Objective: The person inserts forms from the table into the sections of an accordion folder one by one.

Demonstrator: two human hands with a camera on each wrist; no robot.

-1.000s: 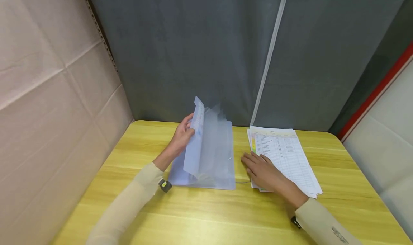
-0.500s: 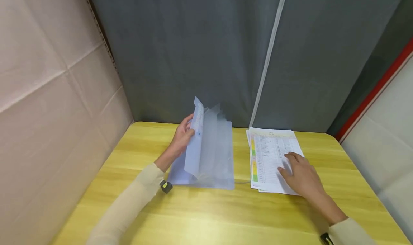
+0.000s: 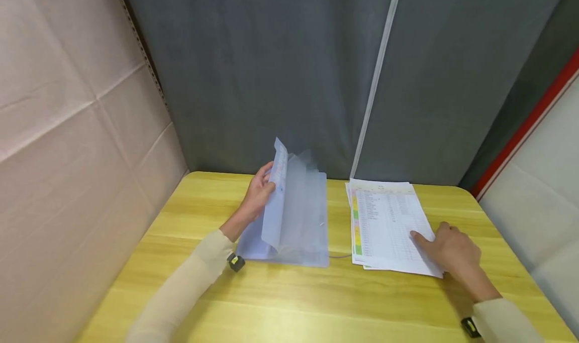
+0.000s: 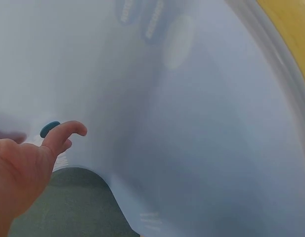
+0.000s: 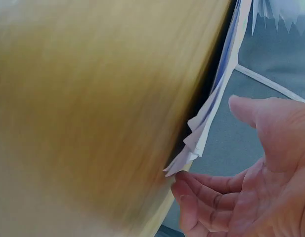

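Note:
A translucent blue-white expanding folder (image 3: 303, 227) lies on the yellow table (image 3: 316, 303) with its leaves fanned up. My left hand (image 3: 260, 192) grips the raised front leaf near its top edge and holds it upright. In the left wrist view a finger of the left hand (image 4: 23, 168) curls against the plastic of the folder (image 4: 192, 123). Right of the folder lies a stack of printed sheets (image 3: 384, 217). My right hand (image 3: 452, 252) is at the stack's near right corner, a fingertip on the top sheet. The right wrist view shows the right hand (image 5: 261, 173) spread, thumb above and fingers below the corner of the stack (image 5: 211, 113).
A grey curtain (image 3: 294, 72) with a pale seam hangs behind the table. A cardboard wall (image 3: 68, 132) stands along the left side. At the right is a pale panel with a red strip (image 3: 529, 127). Bare tabletop (image 5: 93, 98) stretches in front of folder and stack.
My right hand slid from the stack's left edge across the sheets to its near right corner. My left hand kept holding the folder leaf upright.

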